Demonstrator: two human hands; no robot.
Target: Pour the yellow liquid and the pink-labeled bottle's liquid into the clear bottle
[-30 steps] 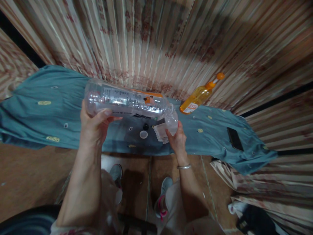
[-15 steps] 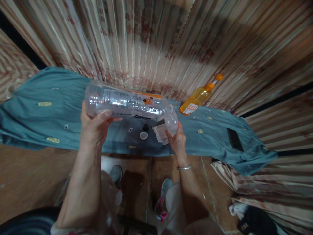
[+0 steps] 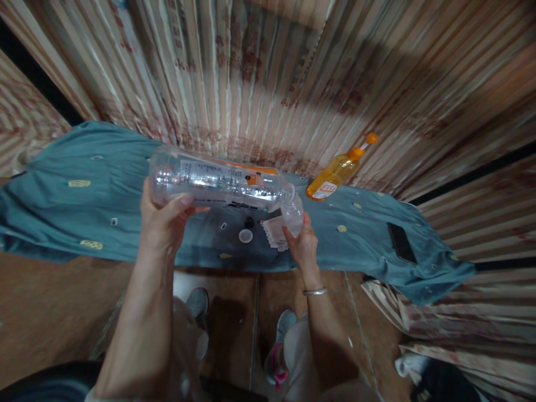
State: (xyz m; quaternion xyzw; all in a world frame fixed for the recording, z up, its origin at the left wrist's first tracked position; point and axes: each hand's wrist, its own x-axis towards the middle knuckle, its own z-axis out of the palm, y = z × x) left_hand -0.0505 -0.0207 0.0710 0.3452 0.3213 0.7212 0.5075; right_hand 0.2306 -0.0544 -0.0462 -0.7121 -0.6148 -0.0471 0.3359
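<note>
My left hand (image 3: 165, 220) grips the base end of a large clear plastic bottle (image 3: 218, 181) with a white and orange label. The bottle lies nearly level in the air, its neck pointing right and slightly down. Its mouth meets the opening of a small clear bottle (image 3: 293, 212), tilted, which my right hand (image 3: 304, 243) holds between thumb and fingers. Beneath them on the blue-green cloth (image 3: 201, 237) are a whitish packet with a zigzag edge (image 3: 274, 231), a round pale cap (image 3: 245, 236) and a small black piece (image 3: 249, 222).
An orange pump bottle (image 3: 335, 176) stands behind and right of my right hand. A dark phone (image 3: 401, 242) lies toward the cloth's right end. A pleated curtain (image 3: 259, 84) hangs behind. Below are my shoes on brown floor tiles (image 3: 234, 335).
Both hands keep their hold, and the two bottles stay mouth to mouth. The whole view has shifted slightly, so everything sits a little lower.
</note>
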